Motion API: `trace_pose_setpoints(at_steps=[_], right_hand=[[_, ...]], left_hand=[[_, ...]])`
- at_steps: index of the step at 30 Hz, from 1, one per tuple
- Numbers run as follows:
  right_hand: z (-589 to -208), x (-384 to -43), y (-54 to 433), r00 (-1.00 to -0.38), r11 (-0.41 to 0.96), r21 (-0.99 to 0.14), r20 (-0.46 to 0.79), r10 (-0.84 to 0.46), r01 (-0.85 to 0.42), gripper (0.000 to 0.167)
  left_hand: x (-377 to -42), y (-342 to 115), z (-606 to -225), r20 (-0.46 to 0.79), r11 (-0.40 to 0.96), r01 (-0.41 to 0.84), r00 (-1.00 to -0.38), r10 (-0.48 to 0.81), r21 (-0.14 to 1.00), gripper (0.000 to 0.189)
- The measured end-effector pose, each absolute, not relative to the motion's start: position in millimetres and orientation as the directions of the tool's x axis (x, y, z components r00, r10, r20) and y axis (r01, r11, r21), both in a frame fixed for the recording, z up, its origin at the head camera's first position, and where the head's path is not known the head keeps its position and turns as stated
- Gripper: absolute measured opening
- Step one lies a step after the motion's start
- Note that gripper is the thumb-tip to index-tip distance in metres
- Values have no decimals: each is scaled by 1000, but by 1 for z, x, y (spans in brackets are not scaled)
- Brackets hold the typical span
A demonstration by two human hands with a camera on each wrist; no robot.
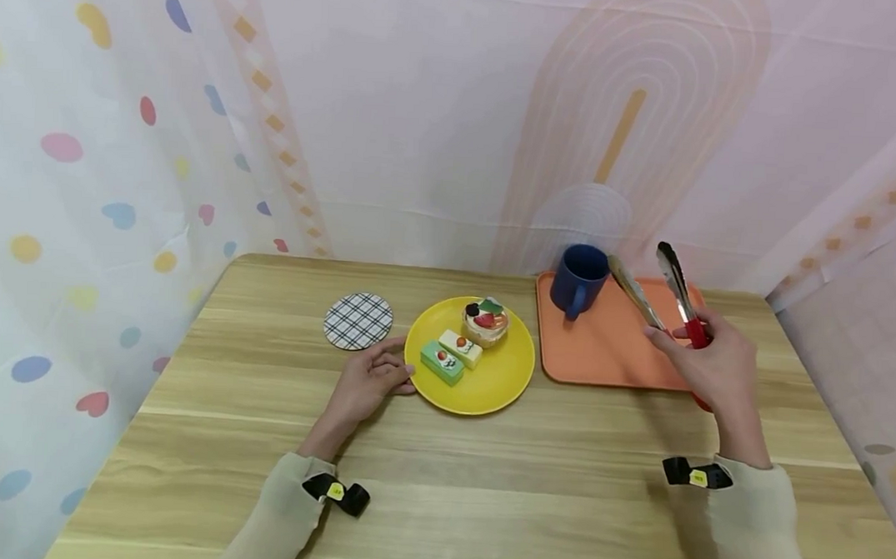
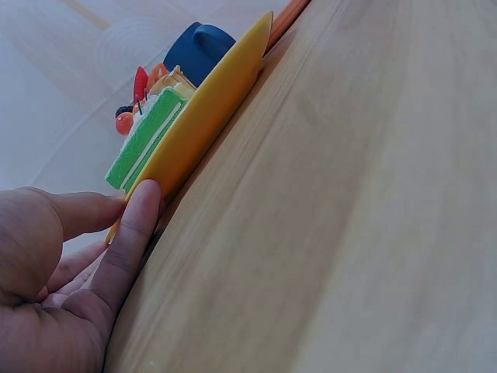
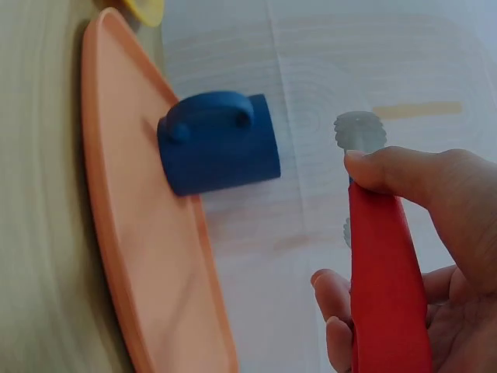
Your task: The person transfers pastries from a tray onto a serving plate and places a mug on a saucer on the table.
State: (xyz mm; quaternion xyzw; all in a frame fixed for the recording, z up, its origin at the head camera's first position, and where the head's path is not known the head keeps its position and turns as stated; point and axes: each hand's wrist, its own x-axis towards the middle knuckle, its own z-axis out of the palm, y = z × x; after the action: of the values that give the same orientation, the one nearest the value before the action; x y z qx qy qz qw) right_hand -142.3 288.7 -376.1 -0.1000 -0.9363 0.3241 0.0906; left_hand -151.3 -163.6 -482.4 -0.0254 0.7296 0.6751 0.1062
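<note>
My left hand pinches the left rim of a yellow plate, thumb and fingers at its edge in the left wrist view. On the plate sit a green cake slice, a pale yellow cake slice and a fruit-topped cup dessert. Over the right part of an orange tray, my right hand holds a pair of tongs by the red handles. The tongs' arms spread apart, tips pointing away from me, with nothing between them.
A dark blue mug stands at the tray's back left corner, its handle toward me. Left of the plate lies a round checked coaster. Behind the wooden table hangs a patterned curtain.
</note>
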Motion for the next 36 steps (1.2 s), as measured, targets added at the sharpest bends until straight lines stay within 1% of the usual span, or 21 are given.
trace_pose_setpoints(at_steps=[8,14,24,36], right_hand=[[-382,-135,302,-963,780,-603,66,260,169,88],[-390,-129,311,-962,783,-592,44,268,191,87],[-400,-122,325,-958,802,-542,-17,287,250,92],[-414,-107,338,-962,841,-480,-24,273,251,94]], left_hand=[[-151,-165,-483,-181,91,-171,-977,114,981,54],[-151,-166,-482,-184,94,-174,-977,112,980,54],[-152,-167,-483,-186,91,-176,-977,105,980,53],[-151,-164,-481,-164,68,-156,-977,139,986,53]])
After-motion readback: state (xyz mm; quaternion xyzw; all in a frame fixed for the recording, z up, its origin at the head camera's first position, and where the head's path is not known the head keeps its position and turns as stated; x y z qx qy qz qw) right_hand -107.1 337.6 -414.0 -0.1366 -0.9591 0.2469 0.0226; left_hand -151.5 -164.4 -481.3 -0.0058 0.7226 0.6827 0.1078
